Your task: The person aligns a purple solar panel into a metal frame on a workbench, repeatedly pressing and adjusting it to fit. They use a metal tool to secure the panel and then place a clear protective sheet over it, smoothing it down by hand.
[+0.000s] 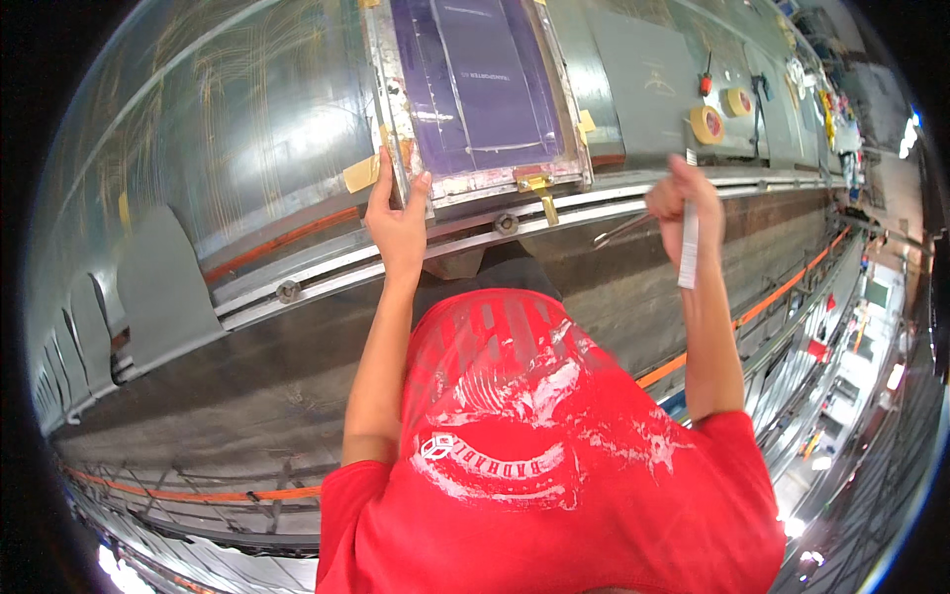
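A silk-screen frame (454, 187) with a purple mesh lies on the long table in front of me. My left hand (398, 220) is at its near left corner, with the thumb and fingers on either side of the frame's edge. To the right, my right hand (685, 201) is raised in a closed grip near the table's rail. A narrow, pale ruler-like strip (688, 252) runs along this hand, and a slim metal rod tool (621, 232) sticks out of it to the left. The hand is slightly blurred, so the tool's exact kind is unclear.
Metal rails (465, 234) with a round bolt (506, 224) run along the table's near edge. Tape rolls (707, 125) and a red-handled screwdriver (706, 79) lie at the right. Yellow tape (362, 174) sits by the frame. Grey sheets (163, 277) hang over the edge at left.
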`<state>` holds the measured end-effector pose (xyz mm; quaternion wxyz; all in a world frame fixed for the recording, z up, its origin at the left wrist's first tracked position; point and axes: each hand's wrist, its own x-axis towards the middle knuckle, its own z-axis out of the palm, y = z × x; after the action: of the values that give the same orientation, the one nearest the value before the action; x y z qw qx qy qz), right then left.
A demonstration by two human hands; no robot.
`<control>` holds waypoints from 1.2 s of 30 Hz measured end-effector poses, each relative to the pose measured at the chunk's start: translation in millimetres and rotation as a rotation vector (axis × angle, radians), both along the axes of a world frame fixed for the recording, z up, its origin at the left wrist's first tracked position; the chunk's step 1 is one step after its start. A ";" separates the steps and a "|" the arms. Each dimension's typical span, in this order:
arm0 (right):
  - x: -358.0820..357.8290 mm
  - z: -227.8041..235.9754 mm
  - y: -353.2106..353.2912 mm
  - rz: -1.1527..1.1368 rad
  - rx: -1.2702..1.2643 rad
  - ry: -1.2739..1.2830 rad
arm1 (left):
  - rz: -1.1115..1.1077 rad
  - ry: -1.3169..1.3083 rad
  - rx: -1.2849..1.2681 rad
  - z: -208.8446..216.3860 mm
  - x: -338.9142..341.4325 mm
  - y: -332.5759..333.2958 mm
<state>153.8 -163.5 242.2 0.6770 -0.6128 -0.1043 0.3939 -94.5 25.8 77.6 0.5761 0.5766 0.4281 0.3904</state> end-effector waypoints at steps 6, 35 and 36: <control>-29.2 62.8 14.7 0.187 0.613 0.680 | -0.004 -0.005 -0.045 -13.3 -5.3 -4.7; 204.3 -192.6 163.4 0.631 -1.140 -1.281 | 0.212 1.030 0.516 -100.1 31.9 86.1; 215.3 -205.1 171.5 0.678 -1.122 -1.237 | 0.261 1.044 0.581 -102.6 50.1 98.9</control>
<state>369.1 8.0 37.1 -0.0512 -0.8920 -0.4175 0.1654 -44.4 124.7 -25.0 0.0567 0.7679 0.5973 0.2243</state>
